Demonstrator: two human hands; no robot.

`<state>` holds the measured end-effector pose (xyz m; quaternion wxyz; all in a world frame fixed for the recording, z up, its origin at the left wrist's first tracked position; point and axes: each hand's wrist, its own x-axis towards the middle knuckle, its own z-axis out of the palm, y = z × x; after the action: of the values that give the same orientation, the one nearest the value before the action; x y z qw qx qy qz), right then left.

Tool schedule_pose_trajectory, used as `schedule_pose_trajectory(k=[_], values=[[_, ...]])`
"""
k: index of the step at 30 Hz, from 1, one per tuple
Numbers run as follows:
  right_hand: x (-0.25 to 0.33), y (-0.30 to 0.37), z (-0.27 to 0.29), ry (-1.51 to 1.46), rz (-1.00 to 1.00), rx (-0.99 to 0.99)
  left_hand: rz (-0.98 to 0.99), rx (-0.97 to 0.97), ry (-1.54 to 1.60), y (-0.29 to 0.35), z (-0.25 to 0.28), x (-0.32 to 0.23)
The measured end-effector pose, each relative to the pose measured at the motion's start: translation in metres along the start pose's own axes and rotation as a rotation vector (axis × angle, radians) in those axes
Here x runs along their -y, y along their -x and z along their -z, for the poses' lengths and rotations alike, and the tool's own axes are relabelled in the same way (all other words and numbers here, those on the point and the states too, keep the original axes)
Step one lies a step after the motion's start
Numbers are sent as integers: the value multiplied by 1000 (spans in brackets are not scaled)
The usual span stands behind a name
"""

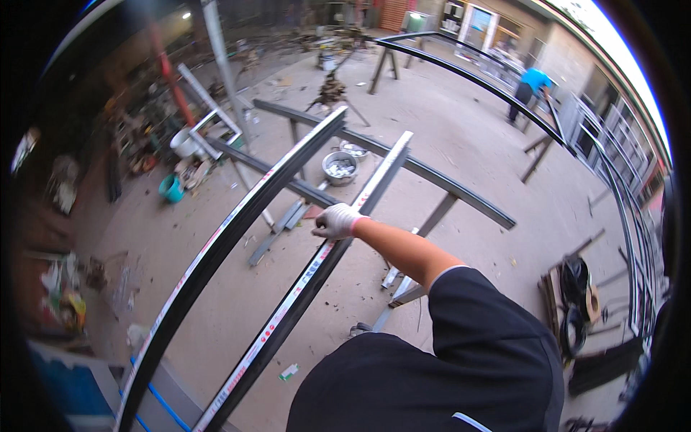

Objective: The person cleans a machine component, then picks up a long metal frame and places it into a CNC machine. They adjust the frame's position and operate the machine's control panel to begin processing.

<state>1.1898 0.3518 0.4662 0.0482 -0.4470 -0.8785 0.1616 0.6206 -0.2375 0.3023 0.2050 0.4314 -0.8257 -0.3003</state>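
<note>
My right hand (337, 221), in a white knitted glove with a pink cuff, lies over the middle of a long black metal profile (306, 288) faced with a white printed strip. Its fingers are curled together near the profile's left edge; whatever they hold, if anything, is hidden. A second black profile (237, 216) with a similar strip runs beside it on the left. Both rest across grey metal trestle bars (446, 183). My left hand is not in view.
Beyond the trestles stand metal pots (340, 167) with pale contents. A teal bucket (171, 189) and piled scrap are on the left. Far right, a person in a blue top (534, 79) bends by a large black frame (468, 68) on stands. Black coils (574, 327) lie at right.
</note>
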Motion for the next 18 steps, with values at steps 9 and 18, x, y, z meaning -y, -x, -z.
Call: schedule_pose_trajectory(k=[9, 18], values=[[10, -6, 2, 15, -81, 80, 54, -11, -161, 4, 12, 1], [5, -4, 2, 18, -18, 66, 88, -12, -78, 13, 8, -1]])
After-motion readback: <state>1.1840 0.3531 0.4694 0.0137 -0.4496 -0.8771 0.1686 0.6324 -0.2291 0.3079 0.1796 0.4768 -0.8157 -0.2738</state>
